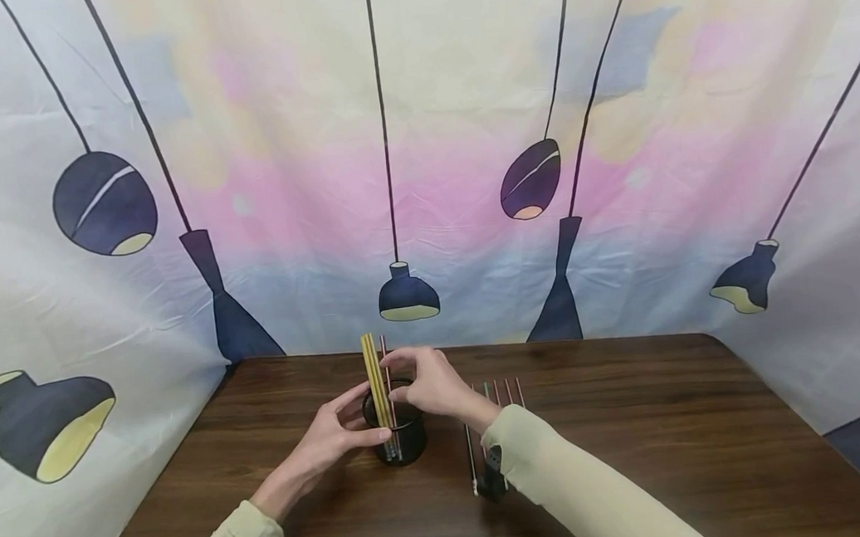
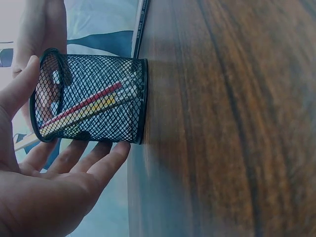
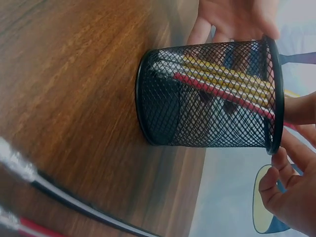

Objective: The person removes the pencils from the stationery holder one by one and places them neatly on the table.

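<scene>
A black mesh pencil cup (image 1: 410, 445) stands upright on the table. My left hand (image 1: 325, 436) holds it from the left, thumb at the rim and fingers along the mesh (image 2: 98, 123). Several yellow pencils (image 1: 372, 372) lean together inside against the left side of the rim, their eraser ends down. Beside them a red pencil (image 3: 222, 93) also slants in the cup, eraser end at the bottom. Over the opening, my right hand (image 1: 434, 382) pinches the upper part of this red pencil between thumb and fingers.
Right of the cup, several pencils lie side by side on the dark wooden table (image 1: 636, 437), among them a black pencil (image 3: 91, 211) and a red one (image 3: 39, 228). My right forearm (image 1: 564, 467) passes over them. A fabric backdrop (image 1: 307, 227) with printed lamps encloses the table.
</scene>
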Tool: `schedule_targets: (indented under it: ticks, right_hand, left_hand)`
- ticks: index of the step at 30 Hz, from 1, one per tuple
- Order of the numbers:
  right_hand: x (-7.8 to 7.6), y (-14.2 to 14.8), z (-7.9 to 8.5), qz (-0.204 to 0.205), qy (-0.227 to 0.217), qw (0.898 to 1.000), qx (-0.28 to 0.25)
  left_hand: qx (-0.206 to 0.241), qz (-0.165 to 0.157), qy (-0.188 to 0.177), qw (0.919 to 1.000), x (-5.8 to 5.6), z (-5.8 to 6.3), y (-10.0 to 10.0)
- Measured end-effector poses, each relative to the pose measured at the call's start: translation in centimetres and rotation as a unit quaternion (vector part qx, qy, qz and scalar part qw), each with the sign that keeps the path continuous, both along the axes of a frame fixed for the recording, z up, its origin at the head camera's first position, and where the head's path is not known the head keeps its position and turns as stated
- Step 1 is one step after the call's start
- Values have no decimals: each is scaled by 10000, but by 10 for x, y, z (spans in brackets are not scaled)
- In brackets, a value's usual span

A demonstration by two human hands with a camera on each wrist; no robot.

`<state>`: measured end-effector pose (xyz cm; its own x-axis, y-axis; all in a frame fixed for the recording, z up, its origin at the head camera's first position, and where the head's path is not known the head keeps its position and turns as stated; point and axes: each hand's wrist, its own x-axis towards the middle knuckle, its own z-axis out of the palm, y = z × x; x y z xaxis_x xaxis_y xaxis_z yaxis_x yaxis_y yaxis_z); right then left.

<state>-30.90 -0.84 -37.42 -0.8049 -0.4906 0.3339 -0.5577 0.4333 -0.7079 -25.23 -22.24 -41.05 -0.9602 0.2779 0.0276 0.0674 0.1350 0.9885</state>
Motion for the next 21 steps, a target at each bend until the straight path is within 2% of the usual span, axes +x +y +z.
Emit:
schedule_targets:
  ticks: [5, 12, 21]
  right_hand:
    - [0, -3, -2, -113, 96, 9998, -102]
    - [3, -4, -1, -434, 409, 9981, -146]
    - [5, -4, -3, -652, 785, 9943, 312]
  left_hand:
    - [-69, -18, 83, 9999, 0, -2, -1]
    - [12, 0, 8, 10000, 0, -1, 0]
    - [30, -5, -19, 10000, 0, 0, 0]
